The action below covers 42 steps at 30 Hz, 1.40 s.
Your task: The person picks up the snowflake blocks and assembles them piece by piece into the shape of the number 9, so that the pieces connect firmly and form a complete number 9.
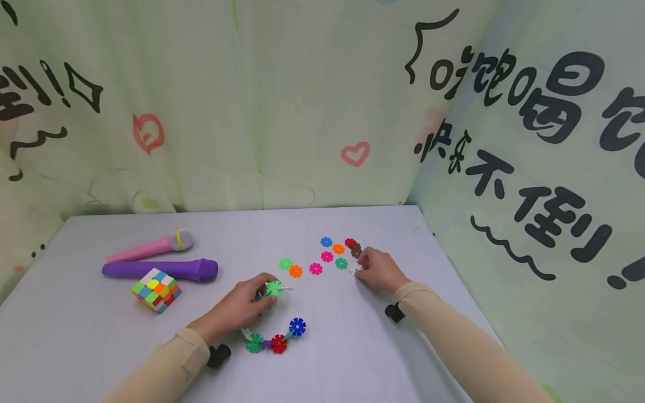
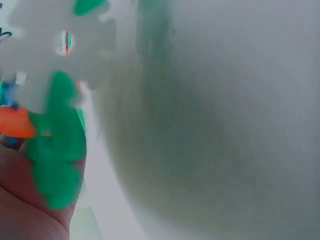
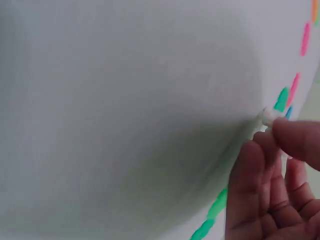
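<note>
My left hand (image 1: 239, 305) grips one end of a chain of notched plastic discs, with a light green disc (image 1: 274, 288) at its fingertips. Below the hand the chain curves over the table through a green disc (image 1: 254, 343) and a red disc (image 1: 279, 343) to a dark blue disc (image 1: 297, 327). Close up in the left wrist view, a green disc (image 2: 57, 145) and a greyish-white disc (image 2: 30, 45) look blurred. At the right, my right hand (image 1: 380, 270) pinches a white disc (image 1: 355, 268) between thumb and fingers, beside the loose discs.
Several loose discs, among them a pink disc (image 1: 316, 268) and a blue disc (image 1: 326, 242), lie flat around the table's middle. On the left are a pink microphone (image 1: 146, 249), a purple microphone (image 1: 161, 270) and a puzzle cube (image 1: 157, 290). Curtains hang behind the table (image 1: 383, 336).
</note>
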Each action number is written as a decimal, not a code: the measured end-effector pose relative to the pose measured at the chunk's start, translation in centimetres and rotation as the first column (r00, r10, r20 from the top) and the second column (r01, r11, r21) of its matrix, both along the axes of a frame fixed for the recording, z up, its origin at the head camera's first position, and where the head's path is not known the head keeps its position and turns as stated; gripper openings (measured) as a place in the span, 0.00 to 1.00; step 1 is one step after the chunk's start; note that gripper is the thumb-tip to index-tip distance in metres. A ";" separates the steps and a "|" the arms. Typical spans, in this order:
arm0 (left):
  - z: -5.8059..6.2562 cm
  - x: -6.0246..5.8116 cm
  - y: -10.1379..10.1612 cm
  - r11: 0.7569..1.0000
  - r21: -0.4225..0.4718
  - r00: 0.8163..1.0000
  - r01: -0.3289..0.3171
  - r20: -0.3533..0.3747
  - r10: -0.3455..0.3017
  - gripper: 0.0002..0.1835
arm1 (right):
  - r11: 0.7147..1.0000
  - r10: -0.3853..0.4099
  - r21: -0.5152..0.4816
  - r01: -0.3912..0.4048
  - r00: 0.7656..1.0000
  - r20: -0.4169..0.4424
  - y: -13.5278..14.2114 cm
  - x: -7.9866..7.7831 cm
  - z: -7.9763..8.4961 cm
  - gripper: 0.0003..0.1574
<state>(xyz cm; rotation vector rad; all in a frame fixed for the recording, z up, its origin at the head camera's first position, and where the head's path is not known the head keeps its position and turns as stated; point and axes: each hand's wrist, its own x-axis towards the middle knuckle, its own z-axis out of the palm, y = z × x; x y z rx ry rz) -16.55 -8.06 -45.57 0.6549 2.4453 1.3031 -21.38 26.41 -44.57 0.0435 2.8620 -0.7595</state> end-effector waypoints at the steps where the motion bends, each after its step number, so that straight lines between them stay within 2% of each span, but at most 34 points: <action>1: 0.0 0.0 0.0 1.000 0.005 1.000 0.003 0.000 -0.003 0.12 | 0.999 -0.005 -0.047 0.005 1.000 -0.001 -0.3 0.2 0.1 0.14; 4: -0.2 -0.1 0.1 1.000 0.015 1.000 0.003 -0.004 -0.003 0.09 | 0.974 0.018 -0.225 -0.020 1.000 -0.012 -2.2 0.8 0.5 0.10; 6: -0.3 -0.2 0.1 1.000 0.019 1.000 -0.001 -0.004 0.001 0.08 | 0.926 0.071 -0.371 -0.069 0.997 -0.006 -4.0 1.4 1.1 0.10; 9: -0.4 -0.3 0.2 1.000 0.021 1.000 0.000 -0.006 0.000 0.07 | 0.844 0.149 -0.523 -0.118 0.989 0.017 -7.0 2.5 2.4 0.10; 11: -0.5 -0.4 0.4 1.000 0.027 1.000 0.003 -0.003 -0.003 0.08 | 0.798 0.187 -0.587 -0.134 0.982 0.030 -8.4 2.9 2.8 0.11; 14: -0.5 -0.4 0.5 0.999 0.041 1.000 0.003 0.002 -0.004 0.07 | 0.770 0.203 -0.626 -0.128 0.978 0.050 -9.4 3.0 2.8 0.11; 18: -0.5 -0.4 0.7 0.999 0.050 1.000 -0.013 0.002 0.013 0.07 | 0.758 0.187 -0.644 -0.103 0.980 0.063 -9.7 3.1 2.8 0.10; 23: -0.6 -0.4 0.7 0.999 0.040 0.999 -0.031 -0.019 0.032 0.07 | 0.761 0.173 -0.642 -0.091 0.983 0.066 -9.9 3.4 2.7 0.10; 27: -0.7 -0.3 0.6 0.999 0.026 0.998 -0.026 -0.060 0.028 0.10 | 0.766 0.178 -0.634 -0.105 0.983 0.052 -10.1 3.6 2.7 0.10; 33: -0.7 -0.2 0.8 1.000 -0.001 0.991 -0.019 -0.131 0.018 0.10 | 0.740 0.194 -0.663 -0.114 0.980 0.047 -10.3 3.7 2.5 0.11; 38: -0.6 0.0 0.9 0.999 -0.047 0.982 -0.027 -0.188 0.017 0.08 | 0.731 0.196 -0.674 -0.105 0.979 0.060 -10.5 3.9 2.5 0.11; 42: -0.5 0.0 1.0 1.000 0.008 0.987 -0.023 -0.158 0.024 0.05 | 0.728 0.183 -0.680 -0.093 0.981 0.061 -10.7 4.0 2.5 0.10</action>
